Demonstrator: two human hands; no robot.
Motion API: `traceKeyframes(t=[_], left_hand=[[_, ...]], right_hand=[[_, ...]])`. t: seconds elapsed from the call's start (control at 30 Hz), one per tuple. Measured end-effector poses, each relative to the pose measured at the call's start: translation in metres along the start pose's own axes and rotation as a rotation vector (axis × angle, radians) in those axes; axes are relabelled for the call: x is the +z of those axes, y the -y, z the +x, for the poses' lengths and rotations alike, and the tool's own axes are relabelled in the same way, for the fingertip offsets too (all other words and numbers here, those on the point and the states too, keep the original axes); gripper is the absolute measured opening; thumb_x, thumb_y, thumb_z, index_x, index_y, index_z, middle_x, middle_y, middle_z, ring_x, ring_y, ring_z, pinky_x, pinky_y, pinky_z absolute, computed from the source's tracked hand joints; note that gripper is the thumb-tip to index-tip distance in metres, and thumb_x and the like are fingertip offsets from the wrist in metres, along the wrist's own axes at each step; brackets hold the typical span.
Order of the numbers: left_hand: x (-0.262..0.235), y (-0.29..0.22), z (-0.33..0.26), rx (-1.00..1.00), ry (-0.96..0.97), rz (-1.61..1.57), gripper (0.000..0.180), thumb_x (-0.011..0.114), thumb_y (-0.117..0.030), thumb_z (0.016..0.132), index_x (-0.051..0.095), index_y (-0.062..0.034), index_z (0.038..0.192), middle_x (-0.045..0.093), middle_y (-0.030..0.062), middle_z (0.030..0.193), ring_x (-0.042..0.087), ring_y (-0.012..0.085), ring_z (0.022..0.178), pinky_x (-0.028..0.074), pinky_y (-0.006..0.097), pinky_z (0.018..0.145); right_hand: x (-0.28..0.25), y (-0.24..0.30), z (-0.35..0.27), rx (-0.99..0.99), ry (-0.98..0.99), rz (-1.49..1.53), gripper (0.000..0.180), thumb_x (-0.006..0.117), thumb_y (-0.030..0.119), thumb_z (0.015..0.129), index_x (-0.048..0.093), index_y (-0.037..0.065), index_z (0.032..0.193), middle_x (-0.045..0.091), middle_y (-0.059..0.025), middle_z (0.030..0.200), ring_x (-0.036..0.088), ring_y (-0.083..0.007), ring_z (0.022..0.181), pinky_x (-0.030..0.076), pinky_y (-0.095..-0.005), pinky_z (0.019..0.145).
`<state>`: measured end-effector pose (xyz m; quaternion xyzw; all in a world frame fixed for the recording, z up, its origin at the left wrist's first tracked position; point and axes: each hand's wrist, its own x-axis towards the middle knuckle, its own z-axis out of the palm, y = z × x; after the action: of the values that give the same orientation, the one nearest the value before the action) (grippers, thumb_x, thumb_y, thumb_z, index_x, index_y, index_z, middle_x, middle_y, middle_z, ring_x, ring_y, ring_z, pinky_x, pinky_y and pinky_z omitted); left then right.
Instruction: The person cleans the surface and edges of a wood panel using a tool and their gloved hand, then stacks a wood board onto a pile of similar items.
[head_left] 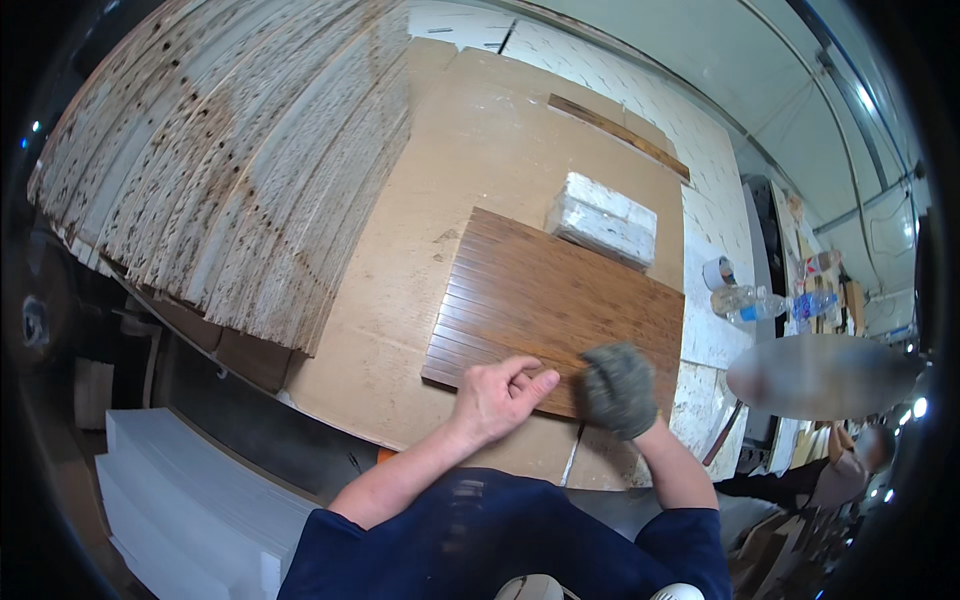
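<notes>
A brown wood panel (pixel 560 300) with grooved lines lies flat on the cardboard in front of me. My left hand (pixel 497 398) is bare and rests at the panel's near edge, its fingers curled in toward the thumb. What it may be holding is hidden. Just to its right, my right hand (pixel 618 390) wears a dark grey-green work glove and is over the panel's near right part. Its fingers are bent closed, and anything under them is out of sight. A whitish wrapped block (pixel 605 220) sits at the panel's far edge.
Tall stacked rough-edged boards (pixel 240 160) fill the left side of the cardboard-covered table (pixel 385 300). A narrow wood strip (pixel 620 137) lies at the back. Plastic bottles (pixel 750 302) and a tape roll (pixel 717 271) stand right. White sheets (pixel 190 500) are stacked lower left; another person (pixel 840 475) is at right.
</notes>
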<state>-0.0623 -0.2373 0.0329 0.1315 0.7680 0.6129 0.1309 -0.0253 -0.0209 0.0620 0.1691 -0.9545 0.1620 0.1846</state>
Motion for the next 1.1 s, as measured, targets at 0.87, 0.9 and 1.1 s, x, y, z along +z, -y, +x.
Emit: traceKeyframes(t=[0.87, 0.9, 1.1], left_hand=[[0.016, 0.089, -0.024, 0.628, -0.011, 0.838, 0.036, 0.055, -0.018, 0.082, 0.062, -0.0032, 0.114, 0.063, 0.0118, 0.108, 0.057, 0.0253, 0.108, 0.044, 0.037, 0.097], [0.016, 0.090, -0.024, 0.626, -0.005, 0.818, 0.036, 0.055, -0.018, 0.082, 0.062, -0.0035, 0.114, 0.063, 0.0117, 0.108, 0.058, 0.0252, 0.107, 0.044, 0.037, 0.097], [0.022, 0.094, -0.026, 0.568, 0.014, 0.776, 0.036, 0.054, -0.017, 0.083, 0.061, -0.0008, 0.115, 0.061, 0.0134, 0.118, 0.058, 0.0262, 0.112, 0.044, 0.037, 0.099]], right_hand=[[0.108, 0.051, 0.124, -0.459, 0.603, 0.202, 0.015, 0.059, 0.025, 0.084, 0.064, 0.014, 0.092, 0.062, -0.0102, 0.070, 0.062, -0.0304, 0.064, 0.049, -0.0421, 0.054], [0.113, 0.049, 0.121, -0.499, 0.620, 0.184, 0.014, 0.059, 0.025, 0.084, 0.064, 0.014, 0.091, 0.062, -0.0097, 0.069, 0.062, -0.0301, 0.064, 0.048, -0.0417, 0.054], [0.129, 0.041, 0.120, -0.684, 0.680, 0.096, 0.021, 0.058, 0.024, 0.084, 0.066, 0.017, 0.102, 0.063, -0.0064, 0.071, 0.063, -0.0273, 0.066, 0.050, -0.0398, 0.054]])
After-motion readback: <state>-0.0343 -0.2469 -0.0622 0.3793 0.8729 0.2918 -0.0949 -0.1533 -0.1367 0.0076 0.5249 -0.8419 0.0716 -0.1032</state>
